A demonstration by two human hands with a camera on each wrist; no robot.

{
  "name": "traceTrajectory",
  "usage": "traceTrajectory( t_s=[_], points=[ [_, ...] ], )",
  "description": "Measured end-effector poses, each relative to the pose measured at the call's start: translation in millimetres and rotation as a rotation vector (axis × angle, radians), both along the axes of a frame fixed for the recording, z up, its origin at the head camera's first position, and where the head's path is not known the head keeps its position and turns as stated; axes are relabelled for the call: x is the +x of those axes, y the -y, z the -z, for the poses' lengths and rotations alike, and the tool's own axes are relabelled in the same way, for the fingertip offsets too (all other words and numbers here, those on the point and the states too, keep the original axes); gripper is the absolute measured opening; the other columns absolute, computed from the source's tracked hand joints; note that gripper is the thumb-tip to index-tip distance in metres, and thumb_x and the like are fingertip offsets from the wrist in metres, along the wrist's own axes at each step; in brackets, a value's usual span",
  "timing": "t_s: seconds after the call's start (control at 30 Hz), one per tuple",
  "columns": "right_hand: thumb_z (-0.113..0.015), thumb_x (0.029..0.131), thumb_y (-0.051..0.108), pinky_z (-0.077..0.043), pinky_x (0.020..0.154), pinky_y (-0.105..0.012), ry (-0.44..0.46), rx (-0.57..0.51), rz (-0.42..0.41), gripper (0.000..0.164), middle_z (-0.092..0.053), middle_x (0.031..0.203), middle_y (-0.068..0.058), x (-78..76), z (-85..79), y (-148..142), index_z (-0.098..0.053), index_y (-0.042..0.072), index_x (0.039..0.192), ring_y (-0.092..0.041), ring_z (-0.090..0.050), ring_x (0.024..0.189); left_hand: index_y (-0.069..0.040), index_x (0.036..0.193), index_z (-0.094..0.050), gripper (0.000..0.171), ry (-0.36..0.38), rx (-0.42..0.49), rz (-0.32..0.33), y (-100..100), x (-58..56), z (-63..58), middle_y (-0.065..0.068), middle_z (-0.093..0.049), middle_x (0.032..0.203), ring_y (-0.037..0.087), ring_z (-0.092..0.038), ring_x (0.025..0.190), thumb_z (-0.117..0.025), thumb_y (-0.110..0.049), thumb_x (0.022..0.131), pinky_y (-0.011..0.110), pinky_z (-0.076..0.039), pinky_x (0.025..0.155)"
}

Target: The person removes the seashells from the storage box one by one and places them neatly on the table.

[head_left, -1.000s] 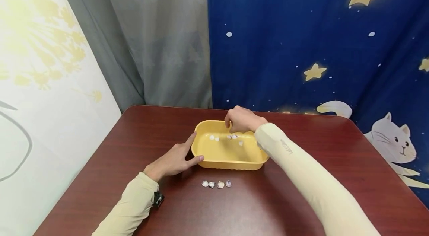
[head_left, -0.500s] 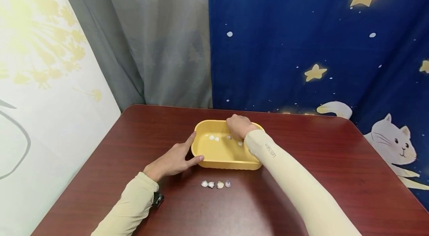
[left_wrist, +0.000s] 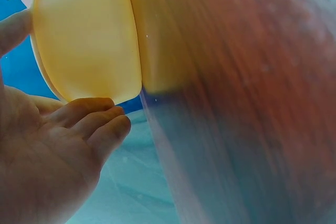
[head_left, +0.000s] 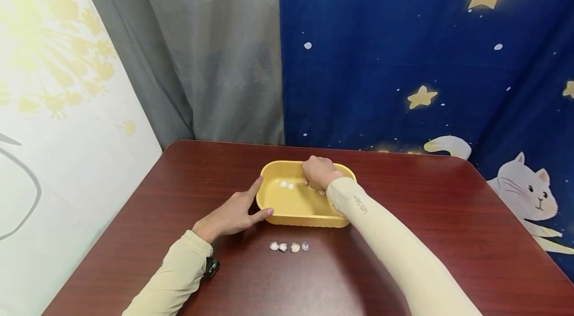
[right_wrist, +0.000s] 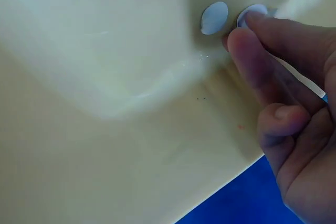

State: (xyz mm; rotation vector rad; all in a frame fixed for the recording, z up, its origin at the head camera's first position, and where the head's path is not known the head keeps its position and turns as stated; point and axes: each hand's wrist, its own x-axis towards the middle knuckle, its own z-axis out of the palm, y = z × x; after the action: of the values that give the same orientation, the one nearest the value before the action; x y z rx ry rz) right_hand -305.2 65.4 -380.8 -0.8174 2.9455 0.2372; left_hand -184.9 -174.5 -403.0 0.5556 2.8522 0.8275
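Observation:
In the head view a yellow basin (head_left: 296,220) stands on the table. My left hand (head_left: 230,214) rests against its left end, thumb and index finger spread along the rim. The left wrist view shows the other fingers (left_wrist: 97,121) extended by the basin's outer wall. My right hand (head_left: 320,172) reaches inside near the far wall; thumb and index finger pinch a pale seashell (right_wrist: 255,11), largely covered in the head view. Beside it lies another white shell (right_wrist: 214,18). Further left on the basin floor are two small white shells (head_left: 283,184).
Several shells (head_left: 294,247) lie in a row on the dark red table (head_left: 202,166) in front of the basin. A blue curtain (head_left: 358,57) and a grey curtain (head_left: 224,57) hang behind the table. A white patterned panel (head_left: 67,131) stands at left.
My right hand has dropped from above the far rim into the basin, over the shells at the back. The left hand stays in place at the left end.

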Motion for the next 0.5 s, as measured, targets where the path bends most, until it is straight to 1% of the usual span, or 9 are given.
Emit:
traceTrajectory(
  t_s=[0.13,0.3,0.4,0.5],
  points=[
    [-0.076,0.088,0.021,-0.056,0.069,-0.036,0.007,0.01,-0.007,0.029,-0.068,0.08,-0.004,-0.6,-0.9,2.3,-0.059,0.017,0.065,-0.019,-0.06,0.07,-0.012,0.163,-0.009,0.1,-0.003,0.005,-0.003,1.2,-0.5,0.2,0.018,-0.049,0.152,0.028,-0.056,0.134,-0.059,-0.062,0.093,0.048,-0.046,0.111],
    [-0.075,0.089,0.02,-0.055,0.067,-0.034,0.026,0.014,0.009,0.03,-0.066,0.077,-0.002,-1.3,-2.3,2.9,-0.059,0.017,0.064,-0.018,-0.06,0.068,-0.011,0.163,-0.008,0.1,-0.004,0.013,0.01,1.8,-1.2,-0.2,0.017,-0.052,0.15,0.026,-0.059,0.13,-0.059,-0.061,0.093,0.047,-0.047,0.11],
    [-0.075,0.09,0.023,-0.054,0.065,-0.033,0.049,0.008,0.021,0.032,-0.065,0.074,-0.002,-0.6,-3.0,1.5,-0.058,0.017,0.064,-0.018,-0.06,0.066,-0.012,0.163,-0.008,0.101,0.001,0.011,0.015,1.4,-2.0,-0.3,0.016,-0.053,0.149,0.024,-0.06,0.127,-0.059,-0.062,0.093,0.046,-0.048,0.109],
    [-0.075,0.09,0.022,-0.053,0.063,-0.032,0.056,0.001,0.013,0.033,-0.065,0.073,-0.001,1.3,-5.1,1.0,-0.057,0.017,0.063,-0.016,-0.059,0.064,-0.011,0.163,-0.008,0.1,-0.004,0.01,0.016,2.0,-2.0,-0.3,0.017,-0.054,0.147,0.023,-0.061,0.124,-0.059,-0.062,0.093,0.046,-0.049,0.108]
  ],
)
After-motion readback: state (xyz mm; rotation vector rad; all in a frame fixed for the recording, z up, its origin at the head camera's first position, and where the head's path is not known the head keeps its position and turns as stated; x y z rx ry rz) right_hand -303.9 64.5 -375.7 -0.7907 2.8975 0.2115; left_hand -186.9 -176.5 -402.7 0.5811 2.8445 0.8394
